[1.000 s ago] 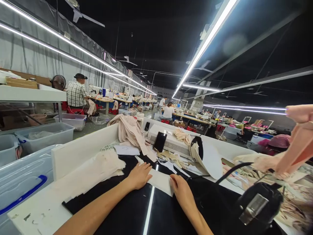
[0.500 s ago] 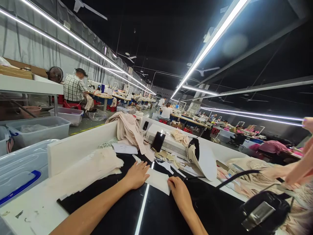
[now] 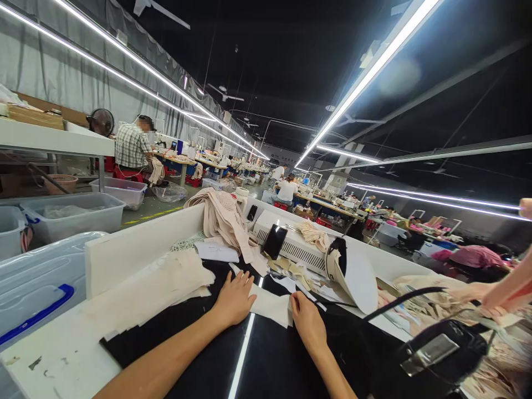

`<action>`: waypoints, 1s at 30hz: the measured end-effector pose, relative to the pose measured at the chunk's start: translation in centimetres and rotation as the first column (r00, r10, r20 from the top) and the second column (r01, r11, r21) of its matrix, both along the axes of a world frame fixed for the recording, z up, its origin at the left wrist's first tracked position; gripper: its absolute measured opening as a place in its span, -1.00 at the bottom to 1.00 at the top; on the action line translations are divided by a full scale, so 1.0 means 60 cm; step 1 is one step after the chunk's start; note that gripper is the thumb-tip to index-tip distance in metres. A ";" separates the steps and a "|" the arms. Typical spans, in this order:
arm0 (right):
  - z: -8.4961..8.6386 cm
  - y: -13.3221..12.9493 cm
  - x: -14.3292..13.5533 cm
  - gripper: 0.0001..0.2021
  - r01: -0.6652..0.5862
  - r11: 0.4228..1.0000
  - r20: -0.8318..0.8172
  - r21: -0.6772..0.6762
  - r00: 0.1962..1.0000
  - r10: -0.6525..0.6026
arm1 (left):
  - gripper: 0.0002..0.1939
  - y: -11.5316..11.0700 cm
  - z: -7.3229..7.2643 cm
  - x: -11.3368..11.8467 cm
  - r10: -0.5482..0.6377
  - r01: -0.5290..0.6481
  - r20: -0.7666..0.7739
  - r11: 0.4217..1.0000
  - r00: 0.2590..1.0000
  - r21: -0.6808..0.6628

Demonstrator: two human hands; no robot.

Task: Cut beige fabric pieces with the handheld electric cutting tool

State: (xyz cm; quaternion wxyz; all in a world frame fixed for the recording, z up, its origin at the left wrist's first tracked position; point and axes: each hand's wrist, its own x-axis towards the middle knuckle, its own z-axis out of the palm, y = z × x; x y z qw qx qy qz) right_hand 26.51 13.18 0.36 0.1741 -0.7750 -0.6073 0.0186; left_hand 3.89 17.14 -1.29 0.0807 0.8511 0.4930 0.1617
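A small off-white fabric piece (image 3: pixel 271 304) lies on the glossy black work surface (image 3: pixel 208 354). My left hand (image 3: pixel 235 298) rests flat on its left end, fingers spread and pointing away from me. At the right end, my right hand (image 3: pixel 308 321) pinches the edge between thumb and curled fingers; the upper edge sags between my hands. Left of my left hand is a stack of cream fabric pieces (image 3: pixel 166 285). A written-on paper sheet (image 3: pixel 216 251) lies beyond it.
Behind the fabric stand a slotted white machine housing (image 3: pixel 291 244), a dark phone-like device (image 3: pixel 275 241) and a white cap-like object (image 3: pixel 353 271). Fabric scraps surround them. A black iron-like tool with a metal plate (image 3: pixel 432 354) sits at right. Beige strips (image 3: pixel 220 219) drape over the white partition (image 3: pixel 137 238).
My right fingers have curled more tightly at the fabric's right edge, and its upper edge now dips. My left hand stays flat. The whole view has shifted slightly.
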 end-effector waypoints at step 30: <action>-0.011 -0.004 0.000 -0.79 -0.076 0.996 -0.034 0.049 0.996 0.078 | -0.68 0.028 0.017 -0.032 0.180 -0.196 0.142 0.975 0.973 0.106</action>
